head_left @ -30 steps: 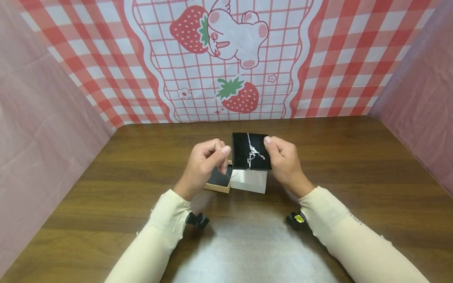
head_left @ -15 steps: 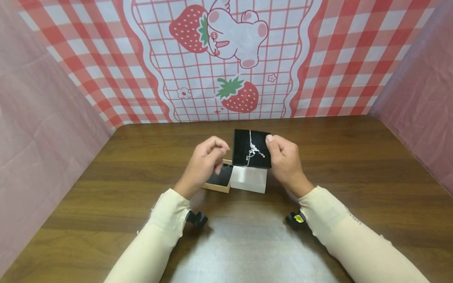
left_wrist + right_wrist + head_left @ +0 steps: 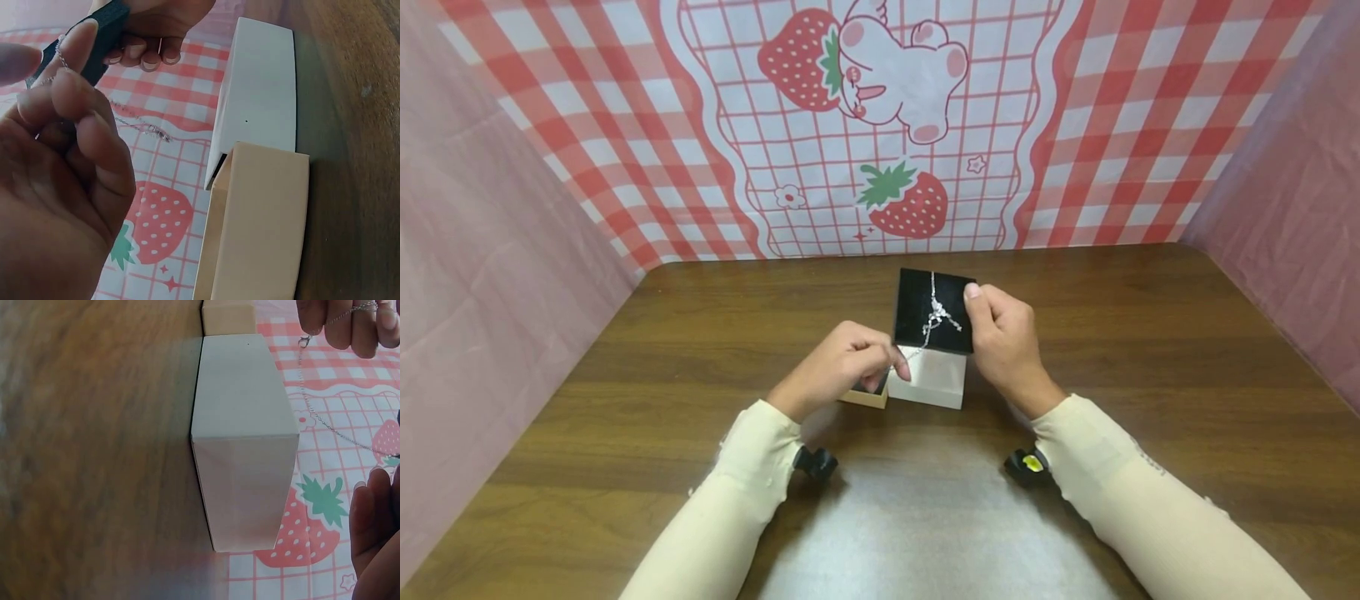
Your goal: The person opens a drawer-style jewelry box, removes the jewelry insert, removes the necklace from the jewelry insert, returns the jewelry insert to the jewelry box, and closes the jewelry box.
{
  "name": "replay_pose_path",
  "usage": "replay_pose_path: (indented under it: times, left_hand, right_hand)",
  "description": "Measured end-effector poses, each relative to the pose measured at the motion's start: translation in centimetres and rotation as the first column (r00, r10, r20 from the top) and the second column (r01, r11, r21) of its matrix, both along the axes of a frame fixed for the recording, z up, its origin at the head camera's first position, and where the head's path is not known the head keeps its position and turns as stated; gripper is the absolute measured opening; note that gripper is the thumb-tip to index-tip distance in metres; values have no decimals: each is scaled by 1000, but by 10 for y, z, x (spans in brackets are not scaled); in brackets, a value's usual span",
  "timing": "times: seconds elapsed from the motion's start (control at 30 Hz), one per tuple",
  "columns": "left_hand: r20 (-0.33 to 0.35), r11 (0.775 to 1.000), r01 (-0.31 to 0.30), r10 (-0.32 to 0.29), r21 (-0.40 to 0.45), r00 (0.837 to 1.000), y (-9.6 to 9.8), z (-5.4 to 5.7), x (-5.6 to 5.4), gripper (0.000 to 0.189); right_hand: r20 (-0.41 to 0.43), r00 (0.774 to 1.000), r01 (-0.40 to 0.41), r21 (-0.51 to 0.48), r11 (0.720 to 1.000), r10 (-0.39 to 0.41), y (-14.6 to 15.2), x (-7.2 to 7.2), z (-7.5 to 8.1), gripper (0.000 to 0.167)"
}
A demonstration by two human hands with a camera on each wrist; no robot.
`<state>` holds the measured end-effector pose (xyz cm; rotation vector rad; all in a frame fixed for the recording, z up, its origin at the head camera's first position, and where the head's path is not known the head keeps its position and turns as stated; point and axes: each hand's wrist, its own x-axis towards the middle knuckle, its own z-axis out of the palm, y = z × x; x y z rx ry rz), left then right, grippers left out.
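Observation:
My right hand (image 3: pixel 1009 337) grips the right edge of a black jewellery pad (image 3: pixel 912 304), thumb on its face. Across the pad lies a silver necklace (image 3: pixel 936 313) with a sparkling pendant. Its chain runs off the pad's lower edge to my left hand (image 3: pixel 857 362), whose curled fingers hold it. In the left wrist view the chain (image 3: pixel 61 53) loops over a finger beside the thumb. A small clasp (image 3: pixel 304 342) dangles under the left fingers in the right wrist view, with a length of fine chain (image 3: pixel 325 424) sagging below.
Under the pad stands a white box (image 3: pixel 928 387) on the wooden table (image 3: pixel 700 333). A tan box (image 3: pixel 867 400) adjoins it on the left, partly covered by my left hand. Behind the table hangs a strawberry-print checked cloth (image 3: pixel 685 167).
My left hand has dropped and shifted right, its index finger now pointing down at the pad's lower left corner. The right hand has raised the pad slightly, tipping its face more upright.

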<state>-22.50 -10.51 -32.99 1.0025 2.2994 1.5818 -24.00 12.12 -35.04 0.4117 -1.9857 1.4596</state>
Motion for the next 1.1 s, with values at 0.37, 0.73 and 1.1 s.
replay_pose_path:
  times: [0.37, 0.73, 1.1]
  left_hand:
    - [-10, 999, 27, -27, 31, 1000, -2, 0, 1, 30]
    - [-131, 970, -78, 110, 229, 985, 0, -1, 1, 37]
    - [-116, 890, -280, 340, 359, 933, 2, 0, -2, 20]
  right_hand:
    - [15, 999, 34, 21, 999, -34, 0, -2, -2, 47]
    - [25, 999, 35, 48, 998, -36, 0, -1, -1, 44]
    - [16, 1000, 4, 72, 997, -6, -1, -1, -3, 42]
